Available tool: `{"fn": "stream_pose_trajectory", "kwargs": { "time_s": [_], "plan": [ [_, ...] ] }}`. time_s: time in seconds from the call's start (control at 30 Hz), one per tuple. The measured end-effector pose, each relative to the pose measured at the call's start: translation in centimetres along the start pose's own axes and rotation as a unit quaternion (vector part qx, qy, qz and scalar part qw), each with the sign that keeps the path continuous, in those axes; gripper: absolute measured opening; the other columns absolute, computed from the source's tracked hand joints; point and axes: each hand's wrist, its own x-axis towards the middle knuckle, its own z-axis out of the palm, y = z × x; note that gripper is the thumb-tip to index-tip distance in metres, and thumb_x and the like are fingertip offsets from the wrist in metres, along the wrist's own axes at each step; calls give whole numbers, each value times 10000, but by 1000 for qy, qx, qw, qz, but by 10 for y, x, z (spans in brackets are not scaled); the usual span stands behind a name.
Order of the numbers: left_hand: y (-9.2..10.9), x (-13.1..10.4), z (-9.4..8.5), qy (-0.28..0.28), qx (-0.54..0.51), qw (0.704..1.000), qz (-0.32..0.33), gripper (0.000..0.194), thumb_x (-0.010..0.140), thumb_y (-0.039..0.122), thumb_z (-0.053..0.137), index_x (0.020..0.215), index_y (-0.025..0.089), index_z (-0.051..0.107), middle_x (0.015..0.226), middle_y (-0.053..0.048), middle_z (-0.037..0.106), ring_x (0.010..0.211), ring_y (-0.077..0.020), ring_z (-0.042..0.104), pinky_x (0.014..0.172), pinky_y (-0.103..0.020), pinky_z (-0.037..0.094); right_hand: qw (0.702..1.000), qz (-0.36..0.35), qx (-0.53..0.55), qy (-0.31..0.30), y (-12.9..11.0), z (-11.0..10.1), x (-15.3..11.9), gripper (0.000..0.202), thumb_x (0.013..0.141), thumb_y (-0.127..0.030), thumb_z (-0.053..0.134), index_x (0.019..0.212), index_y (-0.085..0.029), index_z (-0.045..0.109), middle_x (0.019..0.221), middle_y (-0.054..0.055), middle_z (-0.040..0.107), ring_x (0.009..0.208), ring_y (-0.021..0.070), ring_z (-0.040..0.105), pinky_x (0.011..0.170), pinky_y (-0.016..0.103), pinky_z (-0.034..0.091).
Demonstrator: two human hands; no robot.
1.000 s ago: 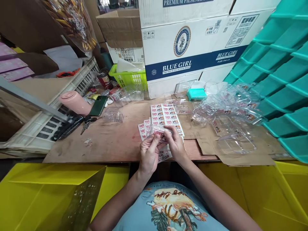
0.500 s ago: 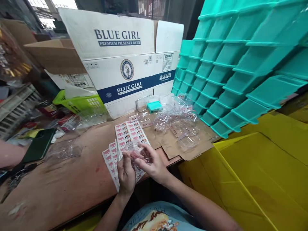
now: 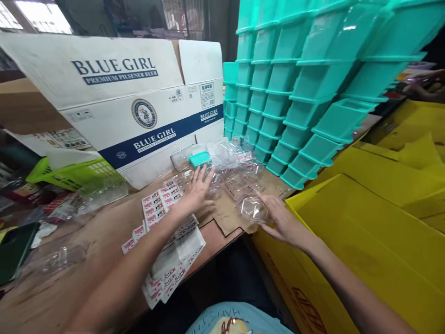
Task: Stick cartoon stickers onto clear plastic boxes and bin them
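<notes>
My left hand (image 3: 200, 191) reaches over the sticker sheets (image 3: 153, 208) with its fingers spread, holding nothing. Its fingertips are close to a clear plastic box (image 3: 217, 183) at the front of the pile; whether they touch is unclear. At the edge of the brown cardboard, my right hand (image 3: 280, 218) has its thumb and fingers around the right side of another clear plastic box (image 3: 253, 209). The sheets carry rows of small pink and dark printed stickers and overlap in a loose stack, partly behind my left forearm. A small turquoise box (image 3: 200, 159) lies behind my left hand.
Tall stacks of turquoise bins (image 3: 299, 93) rise at the back right. A white beer carton (image 3: 114, 102) stands behind the table, beside a green basket (image 3: 73, 174). Large yellow boxes (image 3: 354, 246) flank my right arm. A dark phone (image 3: 15, 250) lies at far left.
My hands have come apart from a clear plastic box held between them. The left moved forward over the sheets; the right moved rightward with a clear box. The view turned right.
</notes>
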Motion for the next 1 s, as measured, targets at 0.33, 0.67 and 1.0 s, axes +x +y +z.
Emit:
{"fn": "stream_pose_trajectory", "kwargs": {
  "time_s": [0.33, 0.67, 1.0],
  "plan": [
    [-16, 31, 12, -34, 55, 998, 23, 834, 663, 302, 797, 1392, 232, 397, 1223, -120, 415, 1069, -310, 572, 947, -444, 495, 992, -35, 102, -58, 26, 0, 18, 819, 758, -304, 760, 1467, -211, 361, 1330, 147, 522, 1199, 290, 534, 1002, 429, 445],
    [-23, 12, 11, -31, -41, 999, 0, 860, 670, 428, 759, 1435, 319, 383, 1059, -55, 491, 1005, -291, 597, 887, -411, 505, 994, 48, 91, -34, 3, 11, 9, 911, 696, -266, 809, 1501, -248, 382, 1276, 119, 557, 1151, 288, 561, 991, 438, 458],
    [-13, 2, -5, 133, -137, 981, -33, 872, 647, 419, 790, 1408, 272, 389, 937, -4, 580, 859, -218, 629, 759, -369, 540, 896, 392, -55, 202, 45, -113, -147, 1028, 670, -498, 818, 1529, -236, 317, 1448, 128, 501, 1177, 323, 581, 1020, 487, 457]
  ]
}}
